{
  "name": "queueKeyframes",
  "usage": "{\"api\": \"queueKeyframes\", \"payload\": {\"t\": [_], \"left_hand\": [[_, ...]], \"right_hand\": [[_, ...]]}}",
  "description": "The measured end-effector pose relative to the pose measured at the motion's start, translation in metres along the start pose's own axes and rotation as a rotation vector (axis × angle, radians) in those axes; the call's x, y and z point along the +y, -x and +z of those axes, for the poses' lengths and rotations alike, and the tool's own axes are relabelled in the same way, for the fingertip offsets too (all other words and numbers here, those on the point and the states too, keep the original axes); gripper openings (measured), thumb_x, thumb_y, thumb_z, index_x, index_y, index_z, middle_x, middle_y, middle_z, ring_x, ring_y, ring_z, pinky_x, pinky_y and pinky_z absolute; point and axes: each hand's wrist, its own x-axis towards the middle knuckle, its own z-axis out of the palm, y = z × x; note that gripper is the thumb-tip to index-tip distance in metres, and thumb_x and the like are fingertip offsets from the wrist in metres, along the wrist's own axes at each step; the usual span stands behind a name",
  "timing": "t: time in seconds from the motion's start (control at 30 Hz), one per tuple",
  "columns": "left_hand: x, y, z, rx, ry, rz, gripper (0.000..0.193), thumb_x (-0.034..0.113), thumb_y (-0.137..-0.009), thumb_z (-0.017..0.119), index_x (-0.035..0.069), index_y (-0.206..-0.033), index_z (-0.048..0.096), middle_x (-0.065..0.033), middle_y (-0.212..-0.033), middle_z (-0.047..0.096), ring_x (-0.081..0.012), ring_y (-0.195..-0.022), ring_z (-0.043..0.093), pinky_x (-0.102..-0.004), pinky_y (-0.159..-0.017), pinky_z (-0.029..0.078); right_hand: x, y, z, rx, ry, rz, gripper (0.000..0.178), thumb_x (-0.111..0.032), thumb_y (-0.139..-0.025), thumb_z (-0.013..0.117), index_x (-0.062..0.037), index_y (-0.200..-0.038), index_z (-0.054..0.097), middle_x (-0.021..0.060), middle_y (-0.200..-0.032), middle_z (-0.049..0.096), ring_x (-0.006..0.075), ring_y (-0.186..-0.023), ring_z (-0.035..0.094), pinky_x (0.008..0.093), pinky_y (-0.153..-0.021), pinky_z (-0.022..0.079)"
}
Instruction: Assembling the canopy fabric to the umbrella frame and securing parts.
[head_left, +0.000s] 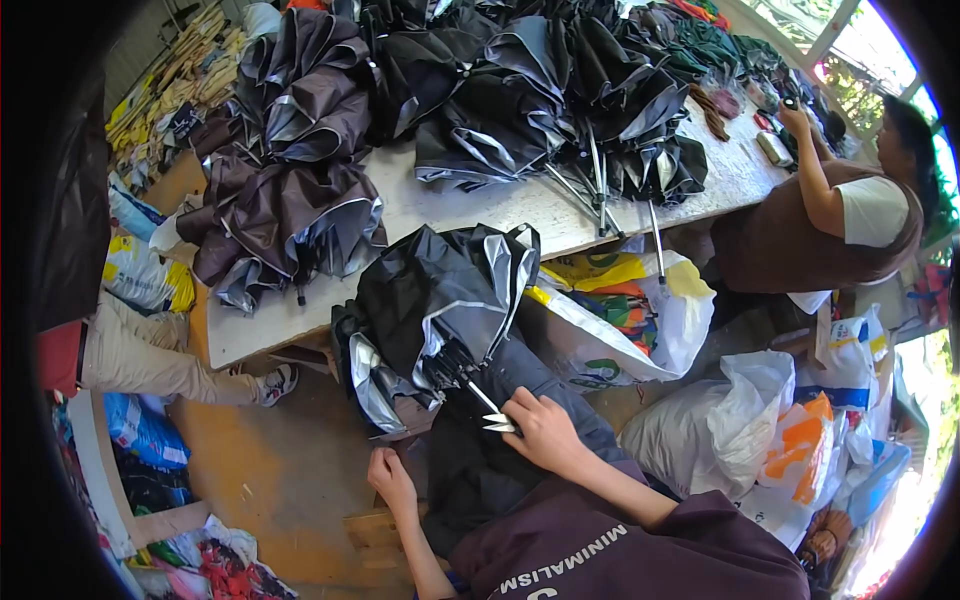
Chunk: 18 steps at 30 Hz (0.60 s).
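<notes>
A black umbrella (430, 285) with a silver lining lies partly folded across my lap, its ribs bunched round a metal shaft (482, 396) that points toward me. My right hand (545, 430) is closed round small scissors (497, 423), whose blades stick out apart beside the end of the shaft. Whether that hand also touches the shaft is hidden. Lower and to the left, my left hand (393, 482) is held off the umbrella, fingers pinched together. Anything thin between those fingertips is too small to see.
Black umbrellas (490, 110) and brown umbrellas (300, 200) are heaped on a white table (420, 205) ahead. Beneath its right edge stands an open sack (640, 350) of colourful cloth. White bags (715, 415) crowd my right. A person (830, 220) works at right; another's leg (150, 345) shows left.
</notes>
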Motion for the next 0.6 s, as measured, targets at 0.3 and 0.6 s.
{"api": "queueKeyframes", "payload": {"t": [0.3,0.6], "left_hand": [[-0.055,0.018,-0.006,0.147,-0.076,0.021,0.036,-0.004,-0.083,0.059,0.003,-0.118,0.055,-0.0130,-0.106,0.058,-0.0281,-0.088,0.057,-0.0372,-0.085,0.047],[-0.063,0.030,0.005,0.102,-0.216,-0.066,0.034,0.001,-0.086,0.059,0.004,-0.120,0.055,-0.0143,-0.106,0.057,-0.0306,-0.091,0.058,-0.0388,-0.088,0.047]], "right_hand": [[0.009,0.000,-0.090,0.082,-0.466,0.159,0.012,-0.005,-0.085,0.073,-0.0021,-0.086,0.061,0.0051,-0.071,0.062,0.0179,-0.058,0.050,0.0292,-0.058,0.041],[0.092,-0.126,-0.093,0.388,-0.396,0.176,0.020,-0.016,-0.096,0.063,0.0000,-0.084,0.063,0.0027,-0.068,0.057,0.0138,-0.060,0.046,0.0279,-0.058,0.039]]}}
